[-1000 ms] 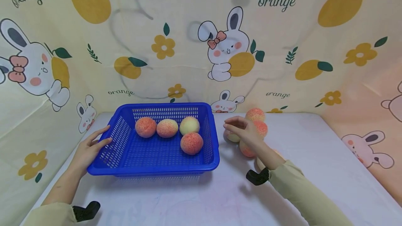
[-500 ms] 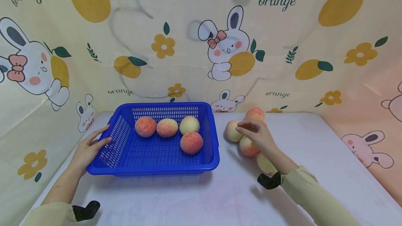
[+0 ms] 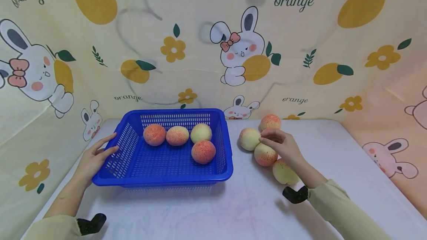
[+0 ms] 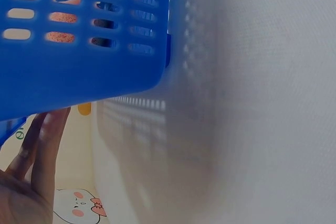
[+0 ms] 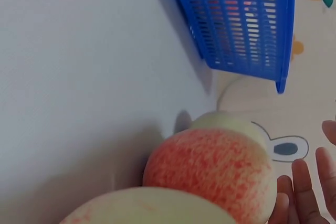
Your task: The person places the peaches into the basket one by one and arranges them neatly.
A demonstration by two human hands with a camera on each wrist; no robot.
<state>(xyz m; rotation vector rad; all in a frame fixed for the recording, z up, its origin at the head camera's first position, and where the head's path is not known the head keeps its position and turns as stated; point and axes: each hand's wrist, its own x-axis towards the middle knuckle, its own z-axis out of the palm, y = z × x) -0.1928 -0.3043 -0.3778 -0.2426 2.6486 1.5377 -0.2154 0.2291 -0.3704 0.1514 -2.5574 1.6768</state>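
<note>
The left sleeve (image 3: 53,228), in the lower left corner of the frame, is plain pale khaki cloth. The right sleeve (image 3: 347,212), entering at lower right, is the same colour, lightly creased near its cuff. A stubby left black piece (image 3: 90,225), bent and rounded at its end, juts beside one cuff; a similar right black piece (image 3: 295,195) juts beside the other.

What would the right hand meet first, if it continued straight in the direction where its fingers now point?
Most likely the pale peach just ahead of the right hand, on the side towards the blue basket. The hand's height is hard to judge, so it might pass above this peach.
</note>
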